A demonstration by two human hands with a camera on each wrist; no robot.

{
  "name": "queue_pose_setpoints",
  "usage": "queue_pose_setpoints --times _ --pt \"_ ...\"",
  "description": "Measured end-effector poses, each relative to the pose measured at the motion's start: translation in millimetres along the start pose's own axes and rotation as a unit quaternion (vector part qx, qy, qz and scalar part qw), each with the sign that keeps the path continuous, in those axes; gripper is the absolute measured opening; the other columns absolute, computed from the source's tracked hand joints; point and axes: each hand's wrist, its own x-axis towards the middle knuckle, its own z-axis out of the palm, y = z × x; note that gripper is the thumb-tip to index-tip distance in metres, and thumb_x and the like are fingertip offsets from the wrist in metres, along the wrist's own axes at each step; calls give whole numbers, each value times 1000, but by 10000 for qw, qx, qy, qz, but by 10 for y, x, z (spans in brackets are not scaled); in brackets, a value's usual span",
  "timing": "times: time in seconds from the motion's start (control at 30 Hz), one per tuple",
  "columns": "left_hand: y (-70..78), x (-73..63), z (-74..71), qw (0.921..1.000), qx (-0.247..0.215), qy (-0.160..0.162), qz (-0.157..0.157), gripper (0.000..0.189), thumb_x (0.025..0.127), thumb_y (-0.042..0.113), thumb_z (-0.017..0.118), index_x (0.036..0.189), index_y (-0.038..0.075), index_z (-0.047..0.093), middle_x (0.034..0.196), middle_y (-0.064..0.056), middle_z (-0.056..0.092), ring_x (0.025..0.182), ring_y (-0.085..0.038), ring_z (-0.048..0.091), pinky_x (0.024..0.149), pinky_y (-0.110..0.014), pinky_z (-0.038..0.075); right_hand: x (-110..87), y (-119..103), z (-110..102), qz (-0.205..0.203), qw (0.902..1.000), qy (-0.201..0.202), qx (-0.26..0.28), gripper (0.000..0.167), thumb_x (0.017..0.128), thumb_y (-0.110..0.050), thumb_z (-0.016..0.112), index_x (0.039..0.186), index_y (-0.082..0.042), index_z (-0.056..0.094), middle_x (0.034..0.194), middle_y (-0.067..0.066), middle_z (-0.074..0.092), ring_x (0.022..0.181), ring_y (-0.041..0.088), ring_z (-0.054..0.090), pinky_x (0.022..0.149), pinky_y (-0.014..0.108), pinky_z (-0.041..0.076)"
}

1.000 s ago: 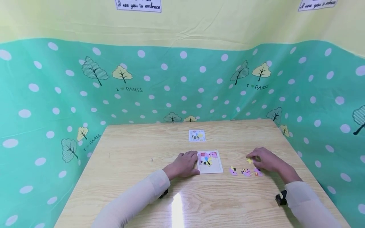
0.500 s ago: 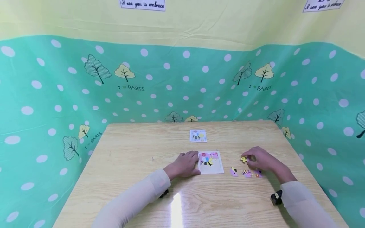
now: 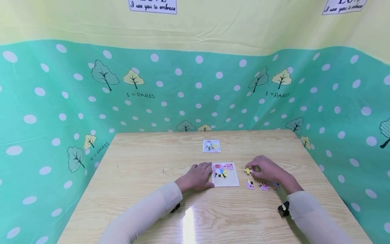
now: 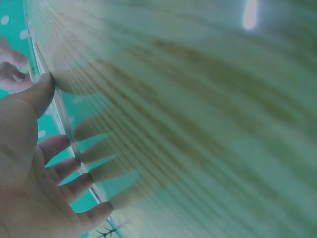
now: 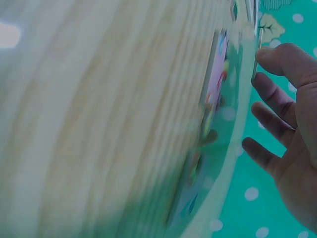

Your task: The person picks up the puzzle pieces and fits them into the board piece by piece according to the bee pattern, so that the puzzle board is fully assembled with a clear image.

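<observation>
My left hand (image 3: 198, 176) rests against the left edge of a square puzzle board (image 3: 232, 181), its fingers extended in the left wrist view. Joined pieces with a bee picture fill the board's upper left part; its right and lower parts show bare surface. Right of the board, my right hand (image 3: 265, 169) pinches a yellow puzzle piece (image 3: 247, 170) between thumb and forefinger. That piece looks like a thin edge-on sliver in the right wrist view. Below this hand lie loose pink, yellow and black pieces: one on the left (image 3: 250, 184), one in the middle (image 3: 263, 186), one on the right (image 3: 276, 186).
A small picture card (image 3: 211, 146) with a similar bee lies behind the board. The wooden table (image 3: 146, 159) reaches back to a green dotted cloth (image 3: 195, 95). Light glares off the tabletop (image 3: 189, 225) near the front.
My right hand has carried the yellow piece leftward, from above the right-hand loose pieces to near the board's right edge. The left hand keeps its place at the board.
</observation>
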Motion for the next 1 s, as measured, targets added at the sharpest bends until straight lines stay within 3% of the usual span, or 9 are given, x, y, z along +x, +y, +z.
queue_pose_setpoints --times 0.33,1.0 --pt "4 8 -2 10000 53 10 -10 69 94 65 58 140 15 51 163 -6 40 150 -24 39 114 -55 44 184 -155 82 -409 9991 -7 117 31 89 -14 73 120 -16 75 96 -14 69 103 16 62 100 49 51" --pt "20 5 -19 10000 48 -28 -33 67 95 64 58 140 15 51 162 -7 41 149 -24 40 113 -55 45 412 -463 199 -598 9976 -321 -151 29 91 -22 73 119 -27 76 100 -14 67 103 12 57 96 41 52"
